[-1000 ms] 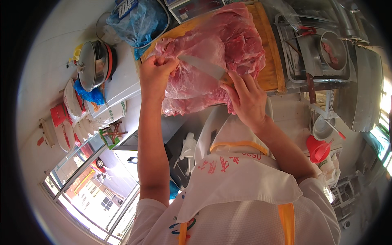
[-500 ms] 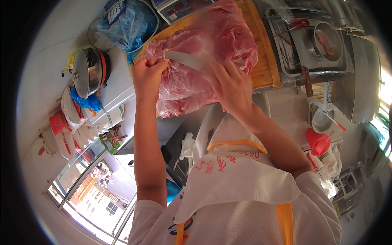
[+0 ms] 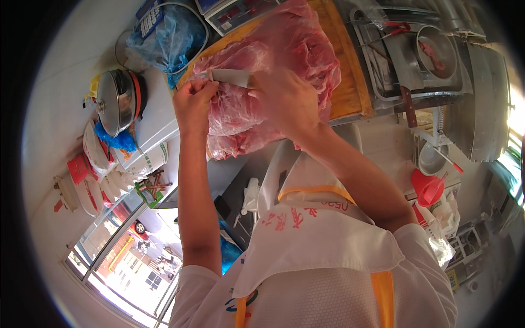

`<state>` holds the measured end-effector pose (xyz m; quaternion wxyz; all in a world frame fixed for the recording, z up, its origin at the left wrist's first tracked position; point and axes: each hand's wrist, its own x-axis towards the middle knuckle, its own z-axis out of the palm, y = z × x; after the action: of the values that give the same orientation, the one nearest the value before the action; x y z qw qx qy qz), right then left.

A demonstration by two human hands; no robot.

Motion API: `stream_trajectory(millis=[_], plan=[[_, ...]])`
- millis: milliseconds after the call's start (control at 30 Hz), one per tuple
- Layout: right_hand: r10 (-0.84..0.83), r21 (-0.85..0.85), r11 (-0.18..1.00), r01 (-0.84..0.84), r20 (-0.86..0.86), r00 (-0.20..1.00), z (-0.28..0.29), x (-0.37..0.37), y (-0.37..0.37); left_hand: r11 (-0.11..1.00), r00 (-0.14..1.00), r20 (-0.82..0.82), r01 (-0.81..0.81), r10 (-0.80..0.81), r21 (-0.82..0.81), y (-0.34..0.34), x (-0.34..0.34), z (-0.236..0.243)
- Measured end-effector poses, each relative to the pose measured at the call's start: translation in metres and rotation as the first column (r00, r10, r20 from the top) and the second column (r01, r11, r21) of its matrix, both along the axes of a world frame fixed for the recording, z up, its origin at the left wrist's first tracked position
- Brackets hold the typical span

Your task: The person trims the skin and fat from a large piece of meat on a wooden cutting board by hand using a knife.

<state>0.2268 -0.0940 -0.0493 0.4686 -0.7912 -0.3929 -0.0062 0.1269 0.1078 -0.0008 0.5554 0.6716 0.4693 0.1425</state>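
Observation:
A large slab of raw pink meat [image 3: 235, 112] lies across a wooden cutting board [image 3: 353, 82]. My left hand [image 3: 192, 106] is closed at the slab's left edge, pinching a bit of the meat between thumb and fingers. My right hand [image 3: 292, 104], blurred by motion, grips a knife [image 3: 232, 77] whose handle is hidden in the fist. The pale blade lies nearly flat over the meat and points left, its tip close beside my left fingers.
Beyond the board stands a scale [image 3: 235, 16], with a blue plastic bag [image 3: 172, 41] to its left. A lidded pan [image 3: 116, 101] is at the far left. On the right, a metal tray [image 3: 383, 95] holds a bowl [image 3: 437, 52] with meat scraps and a cleaver [image 3: 407, 104].
My right hand has moved left with the knife, bringing the blade further left. My left hand has shifted slightly left and keeps its pinch on the meat's edge.

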Motion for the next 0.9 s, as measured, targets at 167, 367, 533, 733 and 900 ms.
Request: stream_trajectory(millis=[167, 367, 533, 733, 900], plan=[[-0.023, 0.023, 0.999, 0.022, 0.007, 1.0, 0.003, 0.004, 0.008, 0.998, 0.994, 0.096, -0.052, 0.057, -0.047, 0.0, -0.006, -0.012], [-0.011, -0.033, 0.999, 0.013, 0.052, 0.999, 0.007, 0.005, 0.016, 0.996, 1.0, 0.012, -0.018, 0.017, 0.087, -0.001, -0.013, -0.021], [-0.017, -0.025, 0.999, 0.02, 0.089, 0.996, 0.011, 0.031, -0.018, 0.994, 0.996, -0.011, -0.085, 0.086, 0.073, -0.018, -0.001, -0.017], [-0.138, -0.009, 0.99, 0.141, 0.145, 0.98, 0.005, 0.037, -0.029, 0.973, 0.994, -0.098, -0.018, 0.042, 0.229, -0.031, 0.006, -0.02], [-0.286, -0.004, 0.958, 0.288, 0.099, 0.953, 0.003, 0.044, -0.038, 0.957, 0.977, -0.213, 0.036, 0.028, 0.289, -0.036, 0.01, -0.014]])
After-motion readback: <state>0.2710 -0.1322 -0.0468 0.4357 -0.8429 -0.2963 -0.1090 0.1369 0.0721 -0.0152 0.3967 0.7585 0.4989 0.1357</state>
